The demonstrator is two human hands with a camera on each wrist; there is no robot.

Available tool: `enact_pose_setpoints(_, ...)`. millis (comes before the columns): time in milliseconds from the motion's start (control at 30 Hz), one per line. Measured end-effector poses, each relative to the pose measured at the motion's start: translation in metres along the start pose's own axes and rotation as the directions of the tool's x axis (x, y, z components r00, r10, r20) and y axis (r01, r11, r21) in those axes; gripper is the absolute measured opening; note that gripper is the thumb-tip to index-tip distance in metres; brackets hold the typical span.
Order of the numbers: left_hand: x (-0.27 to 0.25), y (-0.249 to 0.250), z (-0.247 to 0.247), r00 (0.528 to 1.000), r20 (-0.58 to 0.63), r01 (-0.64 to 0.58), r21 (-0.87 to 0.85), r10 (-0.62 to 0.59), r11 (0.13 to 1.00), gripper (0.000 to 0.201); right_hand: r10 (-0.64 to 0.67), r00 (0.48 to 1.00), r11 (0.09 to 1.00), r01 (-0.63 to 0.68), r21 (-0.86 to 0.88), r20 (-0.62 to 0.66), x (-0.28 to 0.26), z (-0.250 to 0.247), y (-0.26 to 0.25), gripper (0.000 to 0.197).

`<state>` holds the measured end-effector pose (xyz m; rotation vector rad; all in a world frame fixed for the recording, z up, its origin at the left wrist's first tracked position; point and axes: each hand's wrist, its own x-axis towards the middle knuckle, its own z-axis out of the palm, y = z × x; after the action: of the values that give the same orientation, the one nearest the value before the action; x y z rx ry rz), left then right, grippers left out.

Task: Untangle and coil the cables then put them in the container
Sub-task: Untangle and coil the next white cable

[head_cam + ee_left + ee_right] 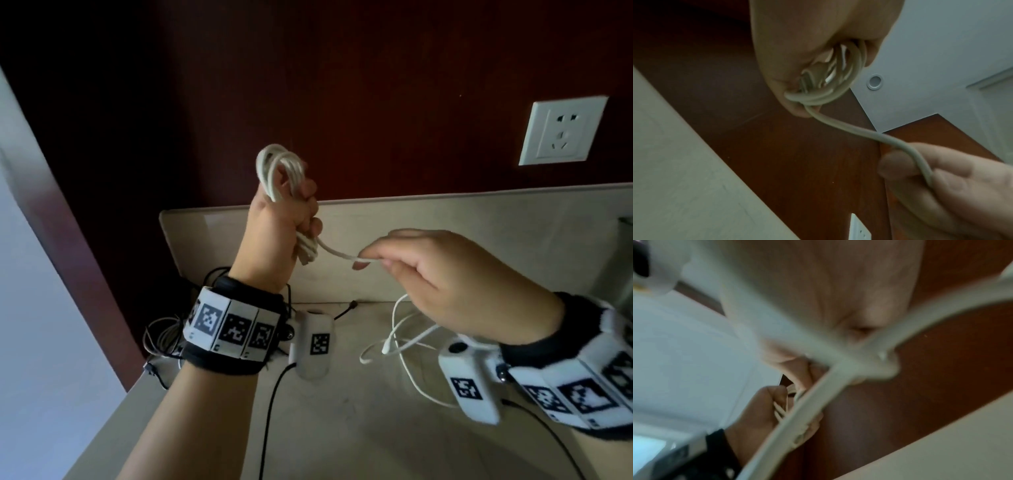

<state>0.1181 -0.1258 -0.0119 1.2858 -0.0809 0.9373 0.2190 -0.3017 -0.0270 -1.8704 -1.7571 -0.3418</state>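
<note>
**Coil in one fist, loose tail fed by the other**

The left hand (281,219) is fisted round the white cable (279,168), its finished loops standing above the knuckles so they cannot spring apart. The right hand (442,274) pinches the free strand between thumb and fingertips, keeping it lightly taut for the next wrap, I judge. Below, the cable's slack tail (400,339) trails on the table (359,428). Further left, dark cables (164,334) wait, apparently uncoiled. Behind, a wall socket (561,130). No container is in view.

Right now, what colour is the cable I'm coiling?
White; the cable shows best in the head view.
</note>
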Motion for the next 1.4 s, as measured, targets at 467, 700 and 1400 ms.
enact_pose_setpoints(467, -0.016, -0.021, 0.022, 0.743, 0.604, -0.003, 0.435, -0.289, 0.901, 0.046, 0.001, 0.926, 0.999, 0.016, 0.04, -0.378, 0.003, -0.002, -0.008, 0.034)
enact_pose_setpoints(700, -0.009, -0.025, 0.02, 0.947, 0.207, 0.258, -0.028, -0.247, 0.966, 0.051, 0.058, 0.92, 0.988, 0.002, 0.153, -0.389, 0.006, -0.004, 0.025, 0.011)
enact_pose_setpoints(1400, -0.019, -0.035, 0.038, 0.941, 0.266, 0.19, 0.099, -0.21, 0.977, 0.05, 0.346, 0.837, 0.91, -0.189, 0.369, -0.425, 0.013, 0.031, 0.02, 0.007)
